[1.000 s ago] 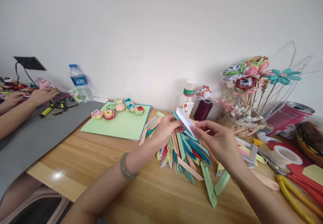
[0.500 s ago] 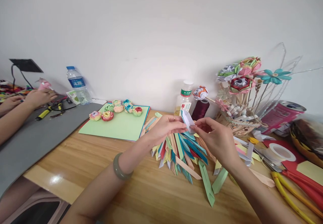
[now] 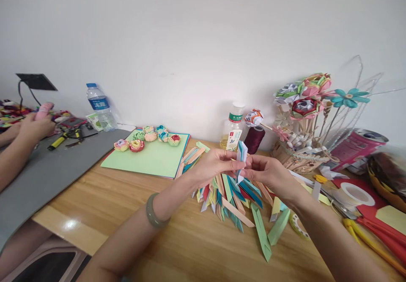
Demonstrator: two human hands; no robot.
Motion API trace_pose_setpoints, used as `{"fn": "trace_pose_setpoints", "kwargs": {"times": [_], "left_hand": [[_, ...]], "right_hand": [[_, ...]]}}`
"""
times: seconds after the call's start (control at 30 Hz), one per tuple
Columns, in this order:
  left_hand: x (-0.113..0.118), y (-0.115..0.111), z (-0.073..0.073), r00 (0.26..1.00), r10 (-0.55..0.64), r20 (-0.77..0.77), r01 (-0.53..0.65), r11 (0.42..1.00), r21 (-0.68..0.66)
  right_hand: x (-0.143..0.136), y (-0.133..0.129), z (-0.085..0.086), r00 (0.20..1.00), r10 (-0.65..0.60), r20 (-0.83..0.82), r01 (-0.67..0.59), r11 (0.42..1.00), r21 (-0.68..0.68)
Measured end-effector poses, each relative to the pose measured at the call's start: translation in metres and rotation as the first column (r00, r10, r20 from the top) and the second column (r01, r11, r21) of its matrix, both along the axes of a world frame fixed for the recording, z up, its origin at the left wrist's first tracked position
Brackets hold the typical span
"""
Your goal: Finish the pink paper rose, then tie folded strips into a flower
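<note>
My left hand and my right hand pinch a white and blue folded paper piece between them, held upright above the table. Both hands are closed on it, fingertips nearly meeting; the part behind the fingers is hidden. Beneath them spreads a pile of folded paper strips in blue, green, red, yellow and peach. Two green folded strips, one of them a long strip, lie at the pile's front right.
Several paper flowers sit on green paper to the left. Behind are a bottle, a thread spool and a flower basket. Scissors lie right. At far left a person's hands hold something pink near pliers.
The folded paper has turned from tilted, with its white face showing, to upright, with blue and white layers visible. My fingers have drawn closer together. The other person's hands moved left.
</note>
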State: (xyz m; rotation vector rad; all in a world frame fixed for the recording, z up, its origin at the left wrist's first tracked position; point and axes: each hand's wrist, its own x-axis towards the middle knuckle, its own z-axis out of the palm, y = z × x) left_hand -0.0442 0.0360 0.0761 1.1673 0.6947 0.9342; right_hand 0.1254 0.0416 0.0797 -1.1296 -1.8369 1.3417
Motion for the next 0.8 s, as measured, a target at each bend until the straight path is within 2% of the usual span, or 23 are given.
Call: {"fn": "trace_pose_setpoints", "kwargs": {"times": [0.07,0.13,0.2,0.23,0.3,0.33,0.4,0.5,0.6,0.7,0.8], "left_hand": [[0.000,0.001,0.000,0.996,0.088,-0.004,-0.088,0.996,-0.006],[-0.001,0.003,-0.001,0.989,0.146,-0.023,-0.147,0.989,-0.009],[-0.002,0.003,-0.002,0.985,0.168,-0.036,-0.168,0.986,-0.006],[-0.002,0.003,-0.002,0.985,0.171,-0.032,-0.171,0.985,-0.005],[0.000,0.002,-0.003,0.986,0.164,-0.006,-0.164,0.986,-0.023],[0.001,0.001,-0.002,0.988,0.154,0.010,-0.153,0.987,-0.039],[0.005,-0.001,-0.002,0.992,0.122,0.041,-0.119,0.991,-0.069],[0.010,-0.004,-0.004,0.993,0.076,0.089,-0.068,0.994,-0.086],[0.012,-0.005,-0.007,0.988,0.088,0.129,-0.076,0.992,-0.099],[0.013,-0.006,-0.007,0.984,0.123,0.128,-0.108,0.987,-0.121],[0.013,-0.006,-0.006,0.983,0.123,0.136,-0.105,0.986,-0.132]], "right_hand": [[-0.002,-0.001,-0.001,0.995,-0.102,0.012,0.097,0.970,0.225],[-0.003,-0.003,-0.001,0.986,-0.162,0.048,0.118,0.864,0.489],[-0.005,-0.006,-0.001,0.979,-0.137,0.148,0.001,0.736,0.677],[-0.005,-0.007,-0.001,0.970,-0.111,0.216,-0.084,0.680,0.729],[-0.007,-0.008,-0.003,0.944,-0.089,0.318,-0.202,0.604,0.771],[-0.007,-0.008,-0.004,0.933,-0.090,0.349,-0.232,0.591,0.773],[-0.008,-0.006,-0.007,0.920,-0.096,0.380,-0.251,0.600,0.759],[-0.008,-0.004,-0.010,0.928,-0.123,0.351,-0.209,0.610,0.765],[-0.008,-0.005,-0.011,0.935,-0.096,0.340,-0.215,0.608,0.764],[-0.008,-0.006,-0.011,0.929,0.002,0.369,-0.277,0.665,0.694],[-0.009,-0.005,-0.011,0.953,0.003,0.303,-0.220,0.695,0.684]]}}
